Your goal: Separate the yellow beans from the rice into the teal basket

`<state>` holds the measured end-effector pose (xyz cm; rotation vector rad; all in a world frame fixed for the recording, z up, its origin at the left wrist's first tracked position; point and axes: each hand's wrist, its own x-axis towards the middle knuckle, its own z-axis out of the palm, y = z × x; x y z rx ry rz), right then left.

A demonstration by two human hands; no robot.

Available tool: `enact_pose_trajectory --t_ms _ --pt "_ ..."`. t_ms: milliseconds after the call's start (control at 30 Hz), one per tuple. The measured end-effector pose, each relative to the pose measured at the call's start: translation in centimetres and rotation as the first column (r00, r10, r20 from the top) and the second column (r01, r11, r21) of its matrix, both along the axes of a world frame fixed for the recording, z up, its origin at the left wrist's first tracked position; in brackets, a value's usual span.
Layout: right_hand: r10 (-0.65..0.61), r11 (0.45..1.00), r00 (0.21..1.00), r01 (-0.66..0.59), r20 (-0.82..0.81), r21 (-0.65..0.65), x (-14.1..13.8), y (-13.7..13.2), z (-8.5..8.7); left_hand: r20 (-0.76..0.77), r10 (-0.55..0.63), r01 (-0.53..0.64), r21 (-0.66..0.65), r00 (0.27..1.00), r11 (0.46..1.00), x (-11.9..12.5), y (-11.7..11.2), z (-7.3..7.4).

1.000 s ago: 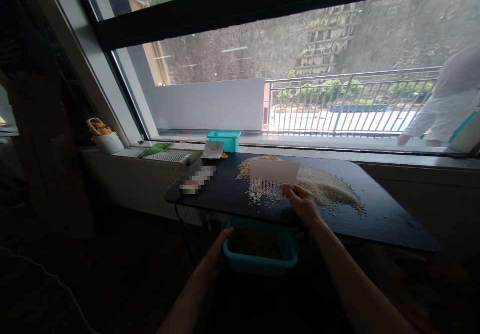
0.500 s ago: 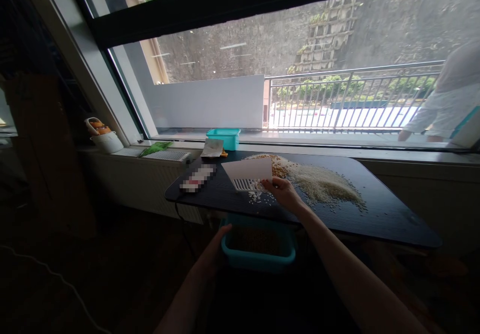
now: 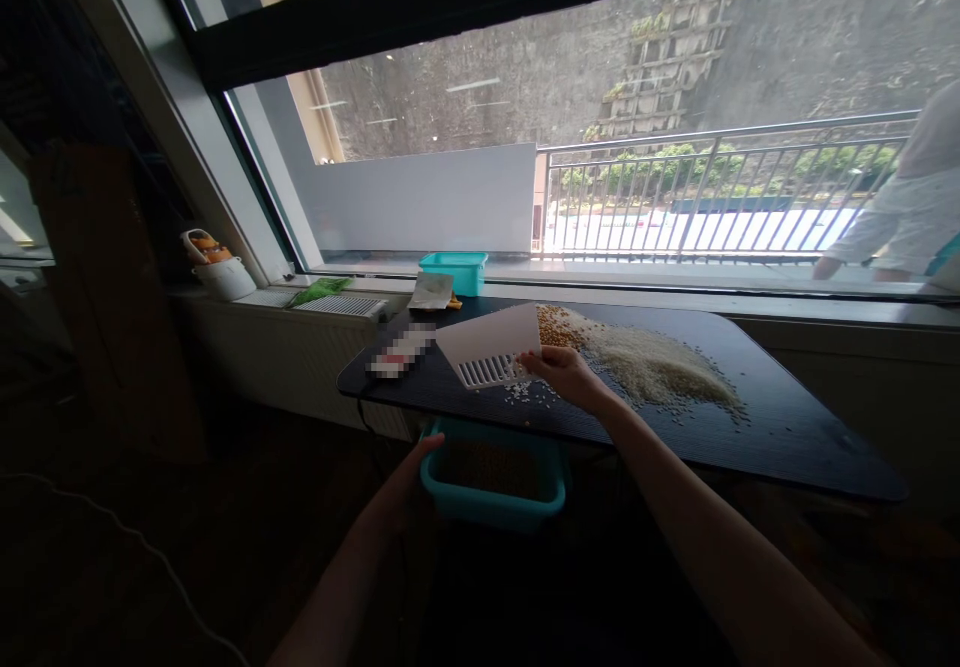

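Observation:
My right hand (image 3: 568, 377) pinches the right end of a white plate with a row of slots along its lower side (image 3: 491, 337). The plate is tilted above the dark table (image 3: 780, 417), hiding part of what lies behind it. Yellow-brown kernels (image 3: 559, 325) and a pile of white rice-like grains (image 3: 652, 362) lie to its right. Some white grains (image 3: 529, 392) are scattered under its lower side. Below the table's front edge, my left hand (image 3: 411, 477) grips the left side of a turquoise tub (image 3: 499, 509). Brownish kernels show dimly inside the tub.
At the back stands a second turquoise tub (image 3: 465, 272), with a packet (image 3: 432, 292) before it. A blurred-out item (image 3: 401, 350) lies on the table's left. Beyond are a radiator (image 3: 300, 347), the window and a person (image 3: 892, 197) outside.
The tub and my left hand have shifted left and slightly up in view. The slotted plate has tipped a little and shifted slightly left, with my right hand still on it.

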<state>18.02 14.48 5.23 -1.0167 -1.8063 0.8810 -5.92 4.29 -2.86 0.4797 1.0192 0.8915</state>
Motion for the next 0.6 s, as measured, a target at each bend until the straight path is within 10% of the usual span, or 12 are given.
enact_pose_trajectory --t_ms 367,600 --pt "-0.021 0.995 0.999 0.024 0.029 -0.092 2.7 -2.4 -0.3 0.101 -0.019 0.019 0.001 0.995 1.000 0.8 -0.3 0.1" --pt "-0.297 0.954 0.953 0.294 -0.059 -0.053 7.9 -8.0 -2.4 0.025 -0.100 0.101 -0.047 0.995 0.994 3.1 -0.6 -0.6"
